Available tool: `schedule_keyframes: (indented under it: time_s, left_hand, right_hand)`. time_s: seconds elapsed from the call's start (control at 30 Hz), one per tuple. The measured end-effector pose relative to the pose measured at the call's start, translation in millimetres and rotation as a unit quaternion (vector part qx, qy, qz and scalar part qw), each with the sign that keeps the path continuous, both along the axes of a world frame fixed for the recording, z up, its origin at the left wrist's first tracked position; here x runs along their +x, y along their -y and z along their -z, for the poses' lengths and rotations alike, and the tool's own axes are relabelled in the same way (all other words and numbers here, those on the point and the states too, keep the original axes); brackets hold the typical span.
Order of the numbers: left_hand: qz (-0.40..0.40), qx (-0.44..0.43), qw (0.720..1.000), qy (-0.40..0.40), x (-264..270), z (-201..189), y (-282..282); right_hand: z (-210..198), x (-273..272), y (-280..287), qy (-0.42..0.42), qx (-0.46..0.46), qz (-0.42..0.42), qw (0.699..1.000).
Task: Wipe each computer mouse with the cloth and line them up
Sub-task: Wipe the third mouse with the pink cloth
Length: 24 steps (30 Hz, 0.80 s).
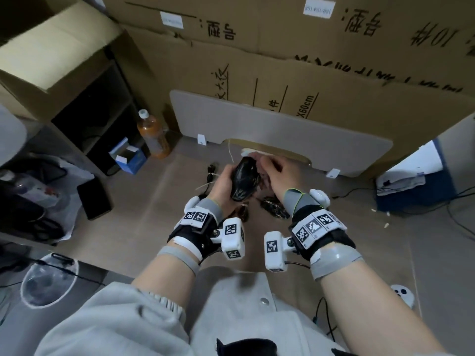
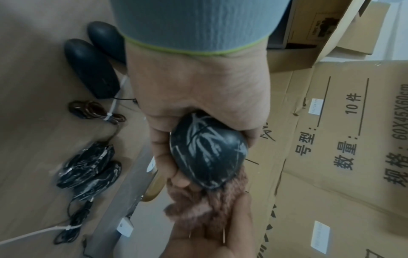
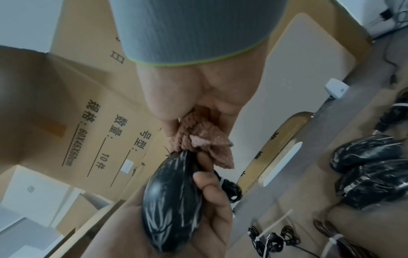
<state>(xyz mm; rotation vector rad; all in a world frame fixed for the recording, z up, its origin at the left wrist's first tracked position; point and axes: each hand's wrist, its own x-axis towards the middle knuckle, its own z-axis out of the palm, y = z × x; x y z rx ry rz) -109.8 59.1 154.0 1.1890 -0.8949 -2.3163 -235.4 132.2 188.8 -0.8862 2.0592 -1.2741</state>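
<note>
- Left hand (image 1: 221,181) grips a streaked black mouse (image 1: 244,180), long axis running away from the person.
- Right hand (image 1: 276,176) pinches a brown cloth (image 2: 205,200) against its far end.

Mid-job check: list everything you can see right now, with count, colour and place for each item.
held mouse: one, black with white smears, in the left hand
cloth: one, brown, against the held mouse's front end
smeared mice: two, black with white marks, side by side on the floor
clean mice: two, plain black, side by side on the floor
bottle: one, orange liquid, by the shelf
small box: one, blue and white, beside the bottle
cardboard boxes: several, brown, stacked behind
left hand: grips the held mouse
right hand: pinches the cloth
</note>
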Motion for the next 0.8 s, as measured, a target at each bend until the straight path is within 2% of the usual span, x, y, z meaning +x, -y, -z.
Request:
schedule_keyframes:
  time_s: [0.13, 0.2, 0.4, 0.53, 0.67, 0.8]
  left_hand:
    - [-0.028, 0.009, 0.998, -0.058, 6, -4, 25]
    - [-0.046, 0.044, 0.995, -0.07, 10, -4, 37]
    - [-0.059, 0.111, 0.985, -0.117, 16, -14, 58]
    - [-0.09, 0.138, 0.983, -0.087, 21, -10, 69]
    - [-0.045, 0.162, 0.982, -0.089, 23, -9, 68]
    - [-0.012, 0.16, 0.983, -0.089, 20, -9, 69]
  right_hand:
    - [3, 15, 22, -0.077, 0.014, -0.028, 0.997]
    - [1, 27, 30, -0.096, 0.018, -0.032, 0.995]
    - [-5, 55, 42, -0.04, -0.001, 0.02, 0.999]
    - [0, 75, 41, 0.002, 0.012, -0.003, 1.0]
    - [-8, 78, 41, -0.054, 0.039, -0.034, 0.997]
    - [-10, 77, 41, -0.079, 0.021, -0.038, 0.996]
